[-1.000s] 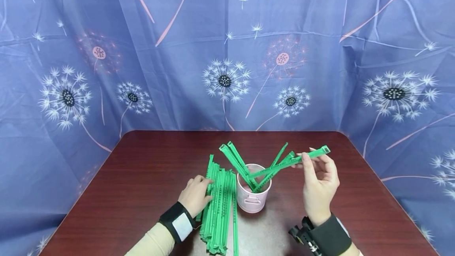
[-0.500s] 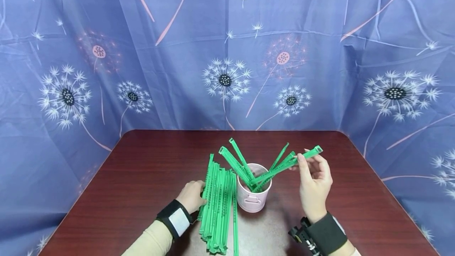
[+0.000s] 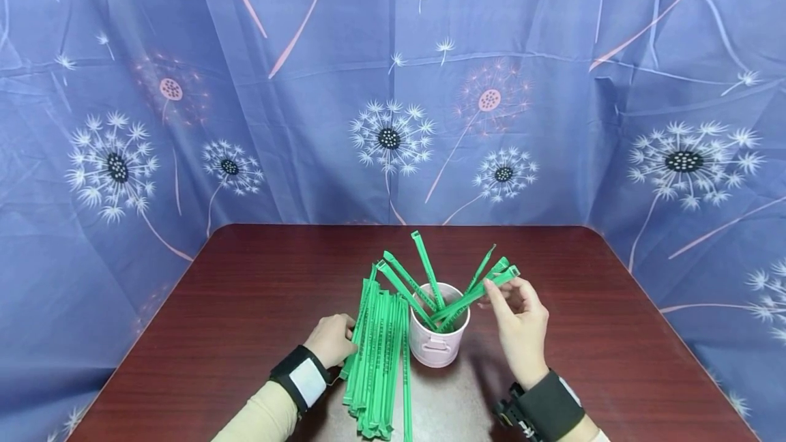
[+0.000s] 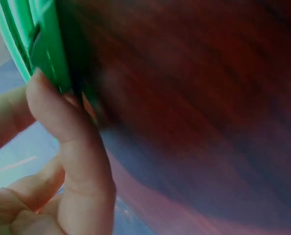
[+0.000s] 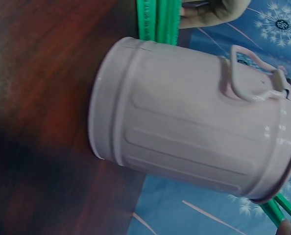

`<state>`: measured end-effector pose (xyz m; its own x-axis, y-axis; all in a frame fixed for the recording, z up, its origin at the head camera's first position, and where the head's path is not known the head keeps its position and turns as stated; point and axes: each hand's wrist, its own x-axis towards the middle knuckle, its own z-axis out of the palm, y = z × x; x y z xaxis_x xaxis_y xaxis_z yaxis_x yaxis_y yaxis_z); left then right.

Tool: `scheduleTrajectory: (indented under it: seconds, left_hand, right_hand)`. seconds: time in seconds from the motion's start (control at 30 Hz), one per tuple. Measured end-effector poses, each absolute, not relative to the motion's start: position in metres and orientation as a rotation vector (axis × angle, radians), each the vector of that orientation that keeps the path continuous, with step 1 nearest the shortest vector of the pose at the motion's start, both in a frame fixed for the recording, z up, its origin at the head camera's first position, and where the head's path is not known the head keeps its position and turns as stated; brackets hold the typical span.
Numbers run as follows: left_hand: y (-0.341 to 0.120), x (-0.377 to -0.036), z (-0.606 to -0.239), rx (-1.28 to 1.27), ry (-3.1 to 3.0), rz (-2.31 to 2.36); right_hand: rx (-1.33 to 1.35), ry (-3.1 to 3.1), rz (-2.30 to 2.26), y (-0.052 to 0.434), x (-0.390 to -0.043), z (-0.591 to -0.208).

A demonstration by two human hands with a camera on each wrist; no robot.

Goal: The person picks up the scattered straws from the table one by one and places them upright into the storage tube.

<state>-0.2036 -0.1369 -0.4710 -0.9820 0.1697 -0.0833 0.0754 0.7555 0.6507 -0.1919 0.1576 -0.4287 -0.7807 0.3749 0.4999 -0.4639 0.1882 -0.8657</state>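
Observation:
A pile of long, thin green printed packets (image 3: 374, 353) lies on the table in front of me. At its left edge my left hand (image 3: 331, 340) pinches a green packet; in the left wrist view the thumb (image 4: 69, 122) presses against the green wrapping. Right of the pile stands a small pale pink metal bucket (image 3: 437, 348) with several green packets leaning out of it. My right hand (image 3: 522, 326) holds another green packet (image 3: 473, 295) near its upper end between thumb and fingers, slanting into the bucket, its lower end inside.
One packet (image 3: 406, 387) lies beside the pile on its right, just by the bucket. The dark red wooden table (image 3: 258, 278) has rounded back corners. Behind it hangs a blue curtain (image 3: 307, 155) with dandelion prints. The bucket has a side handle (image 5: 251, 73).
My right hand has moved left and down, and its packet sits deeper in the bucket. The leaning packets have spread apart. My left hand has drawn slightly to the pile's left edge.

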Motion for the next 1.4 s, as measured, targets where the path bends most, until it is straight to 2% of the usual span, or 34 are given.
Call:
scheduleTrajectory:
  seconds: [0.23, 0.4, 0.67, 0.97, 1.17, 1.4]
  left_hand:
    - [-0.136, -0.205, -0.466, 0.203, 2.963, 0.955]
    - [-0.132, -0.204, -0.458, 0.173, 2.994, 1.1]
    - [-0.121, -0.2, -0.445, 0.277, 3.087, 1.392]
    - [-0.105, -0.188, -0.429, 0.685, 3.275, 1.53]
    - [-0.1, -0.185, -0.425, 1.048, 3.428, 1.322]
    - [-0.099, -0.184, -0.423, 1.239, 3.437, 1.127]
  right_hand:
    - [0.016, -1.918, 1.626, 0.154, -0.191, -0.433]
    - [0.027, -1.924, 1.677, 0.153, -0.19, -0.432]
    - [0.14, -1.739, 1.705, 0.152, -0.187, -0.428]
    - [0.319, -1.548, 1.849, 0.138, -0.177, -0.411]
    - [0.57, -1.579, 1.772, 0.13, -0.172, -0.402]
    - [0.751, -1.566, 1.823, 0.121, -0.169, -0.395]
